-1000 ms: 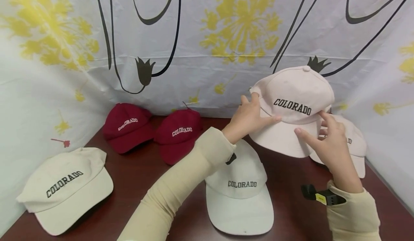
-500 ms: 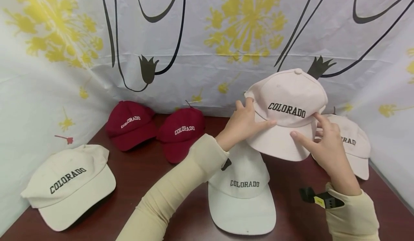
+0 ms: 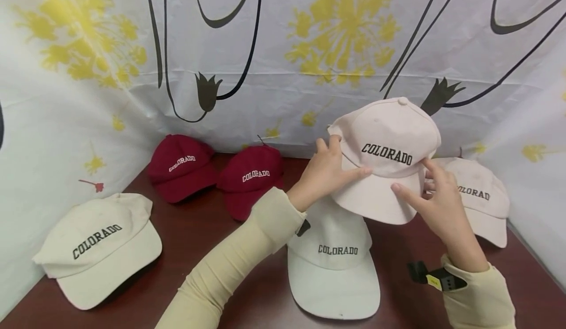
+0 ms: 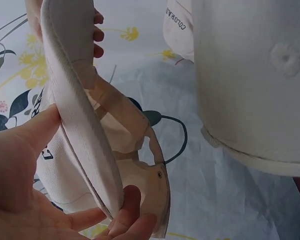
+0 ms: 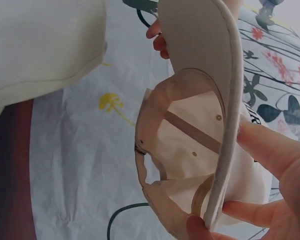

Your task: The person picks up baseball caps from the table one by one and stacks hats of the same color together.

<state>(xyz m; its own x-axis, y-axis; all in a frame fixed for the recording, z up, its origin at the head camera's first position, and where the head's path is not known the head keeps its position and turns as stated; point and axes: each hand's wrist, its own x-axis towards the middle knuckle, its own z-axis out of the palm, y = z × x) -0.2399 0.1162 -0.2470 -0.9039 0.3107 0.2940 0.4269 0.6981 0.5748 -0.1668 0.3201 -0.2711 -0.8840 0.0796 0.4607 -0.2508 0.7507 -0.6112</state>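
Both hands hold a pale pink baseball cap (image 3: 389,123) marked COLORADO, raised above the table in the head view, its front toward me. On its left side, my left hand (image 3: 320,174) grips it, thumb over the base of the brim. My right hand (image 3: 444,204) pinches the opposite side, thumb on top of the brim. In the right wrist view the cap's hollow inside (image 5: 187,117) and back strap opening show. Below the held cap, a white cap (image 3: 333,285) rests on the table, its crown partly covered by the left hand's sleeve and the held cap.
Two dark red caps (image 3: 181,172) stand at the back left of the brown table (image 3: 194,240). A cream cap (image 3: 99,235) lies at the left edge. Behind my right hand, another pale pink cap (image 3: 488,201) sits near the patterned cloth wall (image 3: 274,34).
Both hands have carried the pale pink cap left and slightly down. More of the cap behind the right hand shows. The view has shifted a little; the other caps stay put.
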